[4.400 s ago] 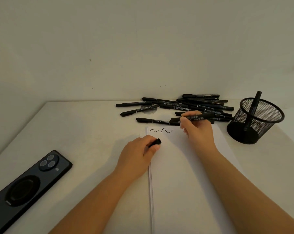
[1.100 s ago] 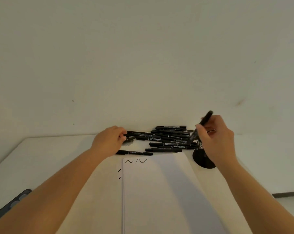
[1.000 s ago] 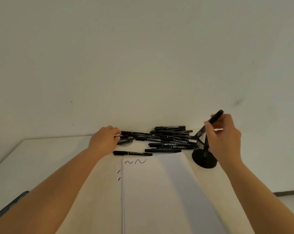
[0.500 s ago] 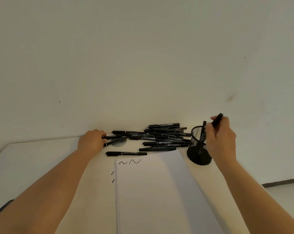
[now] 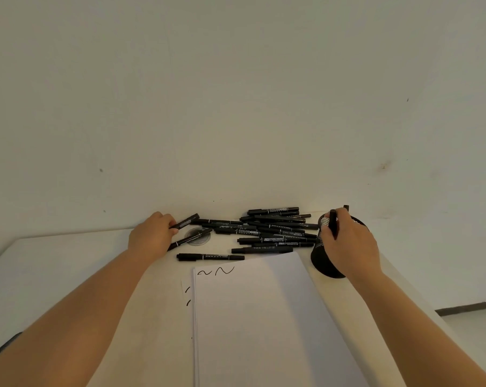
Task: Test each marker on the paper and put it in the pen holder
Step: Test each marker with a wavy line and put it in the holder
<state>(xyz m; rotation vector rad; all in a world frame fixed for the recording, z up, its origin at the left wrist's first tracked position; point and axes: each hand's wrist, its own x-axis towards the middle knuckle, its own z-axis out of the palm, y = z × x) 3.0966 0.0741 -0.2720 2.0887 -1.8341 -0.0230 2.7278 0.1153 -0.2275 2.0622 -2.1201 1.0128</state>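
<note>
Near edge: paper point(image 5: 264, 317) lies flat on the surface point(image 5: 68, 261), stack edge showing on its left side. Two squiggles point(image 5: 216, 271) sit at the paper's far left corner; two short ink ticks point(image 5: 188, 296) sit just off its left edge. Dark object point(image 5: 1, 347) at far left edge of view, mostly cut off, can't identify.

Both forearms reach forward from the bottom corners, either side of the paper.

Beyond the paper's top edge: one loose marker point(image 5: 210, 257) lies flat, parallel to that edge, apart from the rest. Behind it, a pile point(image 5: 275, 230) of black markers, overlapping, mostly lying left-right, near the wall point(image 5: 236, 107).

Left hand point(image 5: 152, 238) at the pile's left end, grip curled round a marker point(image 5: 184, 221) that angles up to the right, far end raised. Thin marker point(image 5: 190, 239) lies just below the hand, over a round clear disc point(image 5: 198, 237); possibly touching the fingers, hard to tell.

Right hand point(image 5: 347, 247) over the holder point(image 5: 324, 263), black mesh, standing right of the paper's far corner and touching the pile's right end. Grip pinches a second marker point(image 5: 332, 223) upright, lower part inside the holder rim. Another marker tip point(image 5: 346, 208) pokes up behind the hand, in the holder.
</note>
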